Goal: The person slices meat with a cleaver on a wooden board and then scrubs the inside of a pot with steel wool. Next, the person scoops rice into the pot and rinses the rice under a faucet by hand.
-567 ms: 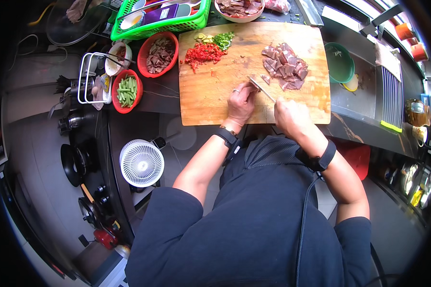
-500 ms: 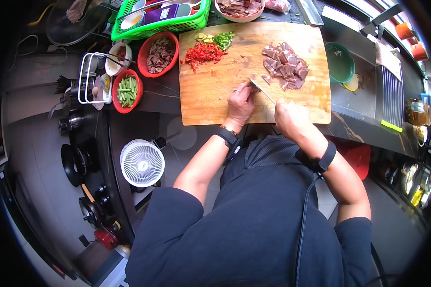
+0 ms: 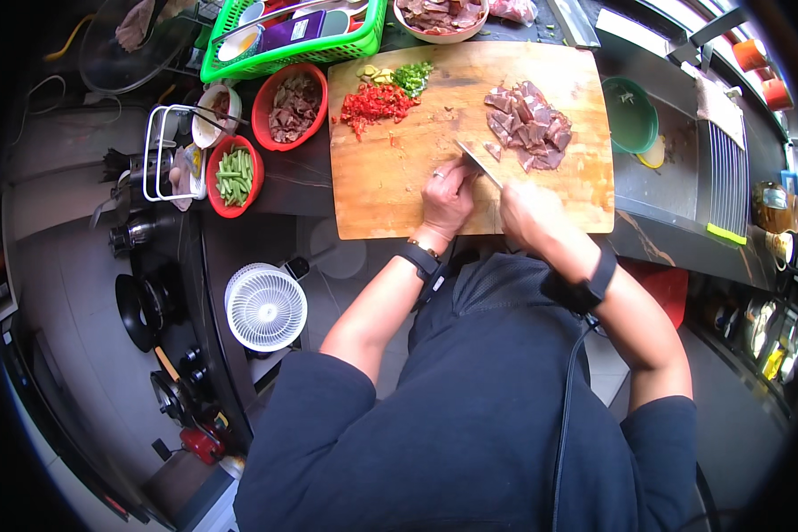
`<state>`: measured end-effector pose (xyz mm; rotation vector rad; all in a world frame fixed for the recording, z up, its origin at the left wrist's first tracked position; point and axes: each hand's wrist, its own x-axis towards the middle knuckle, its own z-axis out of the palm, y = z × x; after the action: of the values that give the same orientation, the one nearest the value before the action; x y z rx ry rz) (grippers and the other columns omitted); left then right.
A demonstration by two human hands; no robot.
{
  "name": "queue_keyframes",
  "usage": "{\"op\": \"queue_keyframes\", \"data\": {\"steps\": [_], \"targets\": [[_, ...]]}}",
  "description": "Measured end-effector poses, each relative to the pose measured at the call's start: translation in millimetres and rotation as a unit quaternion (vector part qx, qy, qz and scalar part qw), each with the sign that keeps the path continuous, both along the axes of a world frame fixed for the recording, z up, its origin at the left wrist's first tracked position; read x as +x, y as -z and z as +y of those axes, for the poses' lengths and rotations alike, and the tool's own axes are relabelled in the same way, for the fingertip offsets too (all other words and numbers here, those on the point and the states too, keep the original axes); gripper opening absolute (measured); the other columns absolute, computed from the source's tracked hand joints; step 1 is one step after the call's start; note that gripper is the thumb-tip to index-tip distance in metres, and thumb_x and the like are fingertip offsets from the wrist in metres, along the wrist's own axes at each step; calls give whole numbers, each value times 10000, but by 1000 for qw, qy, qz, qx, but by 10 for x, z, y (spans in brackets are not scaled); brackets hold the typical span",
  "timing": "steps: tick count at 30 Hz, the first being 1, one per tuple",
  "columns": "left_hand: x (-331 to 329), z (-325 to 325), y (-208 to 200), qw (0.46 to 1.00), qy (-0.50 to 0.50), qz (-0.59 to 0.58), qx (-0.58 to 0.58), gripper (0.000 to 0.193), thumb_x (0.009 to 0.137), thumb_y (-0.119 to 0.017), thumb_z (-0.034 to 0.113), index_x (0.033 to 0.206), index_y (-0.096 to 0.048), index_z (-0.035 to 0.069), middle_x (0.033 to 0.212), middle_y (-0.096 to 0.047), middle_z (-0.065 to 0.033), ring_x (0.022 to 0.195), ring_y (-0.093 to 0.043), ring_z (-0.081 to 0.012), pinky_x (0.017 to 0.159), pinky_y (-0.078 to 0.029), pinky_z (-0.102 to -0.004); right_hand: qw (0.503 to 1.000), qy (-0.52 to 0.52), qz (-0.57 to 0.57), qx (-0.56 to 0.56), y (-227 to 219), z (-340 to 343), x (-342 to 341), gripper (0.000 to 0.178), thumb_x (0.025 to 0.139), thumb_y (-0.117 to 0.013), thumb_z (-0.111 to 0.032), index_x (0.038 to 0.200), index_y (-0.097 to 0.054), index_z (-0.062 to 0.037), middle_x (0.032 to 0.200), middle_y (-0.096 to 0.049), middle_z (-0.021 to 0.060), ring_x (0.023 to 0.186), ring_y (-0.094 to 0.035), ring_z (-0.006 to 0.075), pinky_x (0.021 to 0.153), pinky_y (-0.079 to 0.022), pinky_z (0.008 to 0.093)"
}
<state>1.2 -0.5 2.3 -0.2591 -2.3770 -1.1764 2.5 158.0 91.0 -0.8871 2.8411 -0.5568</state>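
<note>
My right hand (image 3: 530, 213) is closed around the handle of a knife (image 3: 481, 163), whose blade slants up and left over the wooden cutting board (image 3: 372, 191). Close beside the blade, my left hand (image 3: 449, 193) rests near the board's front edge with its fingers curled together; what they pinch, if anything, is hidden. Sliced dark meat (image 3: 530, 124) lies in a pile beyond the knife, with a small loose piece (image 3: 493, 151) nearer the blade. Farther left on the board sit chopped red chili (image 3: 377, 105), chopped green pepper (image 3: 413, 78) and some yellowish slices (image 3: 374, 74).
Left of the board stand a red bowl of meat (image 3: 318, 111), a red bowl of green pieces (image 3: 255, 177) and a white bowl (image 3: 206, 133). A green basket (image 3: 350, 44) and a bowl of sliced meat (image 3: 443, 35) are behind. At right is a green basin (image 3: 652, 120); a white fan (image 3: 267, 310) stands below.
The knife blade has shifted a little left and away from me, its tip now past my left fingers. My right hand has moved slightly left with it; my left hand stays nearly in place.
</note>
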Motion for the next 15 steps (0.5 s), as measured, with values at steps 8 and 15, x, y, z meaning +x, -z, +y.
{"op": "queue_keyframes", "data": {"steps": [8,15], "targets": [[-29,36,-17,1000,-16,-18,-16,103,722,-585,12,805,-633,49,857,-641,-114,780,-617,-294,675,-496,-345,994,49,-89,49,54,-166,-140,82,713,-555,-81,709,-549,1,629,-593,198,618,-621,334,558,-506,400],[-25,16,-39,1000,-20,-15,-7,82,729,-580,11,786,-628,44,848,-641,-114,750,-623,-286,655,-499,-337,994,12,-63,92,49,113,47,84,721,-527,-108,697,-569,-39,548,-550,116,493,-579,277,501,-489,354]]}}
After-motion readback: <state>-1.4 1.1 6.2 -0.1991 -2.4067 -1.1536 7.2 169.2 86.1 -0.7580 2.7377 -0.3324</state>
